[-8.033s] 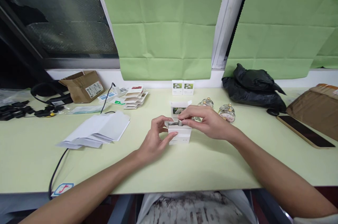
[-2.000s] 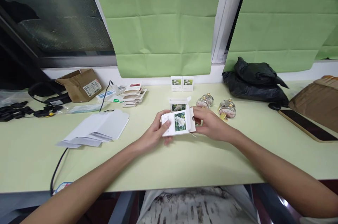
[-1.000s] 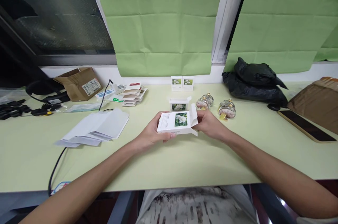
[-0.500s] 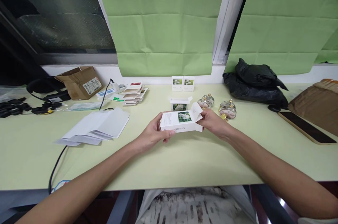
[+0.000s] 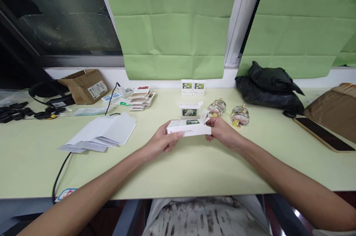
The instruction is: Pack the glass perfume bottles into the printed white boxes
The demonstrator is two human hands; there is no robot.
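Box (image 5: 194, 129), white and printed with a flower, is held just above a pale green table (image 5: 178, 176). Left hand (image 5: 161, 139) grips one end; right hand (image 5: 221, 131) touches the open end, its grip unclear.

Whitish garment (image 5: 205, 218) with dark blotches and short streaks, pale sleeve edge (image 5: 330, 233), bare forearms (image 5: 275, 176).

Indoor desk setup, home or small office (can't tell which): pale yellow-green tabletop (image 5: 167, 176) below a dark glass window (image 5: 75, 25), creased green fabric curtain (image 5: 175, 39) hanging alongside, folded white paper sheets (image 5: 102, 131), thin black-screened phone (image 5: 324, 134), open brown cardboard box (image 5: 83, 88).
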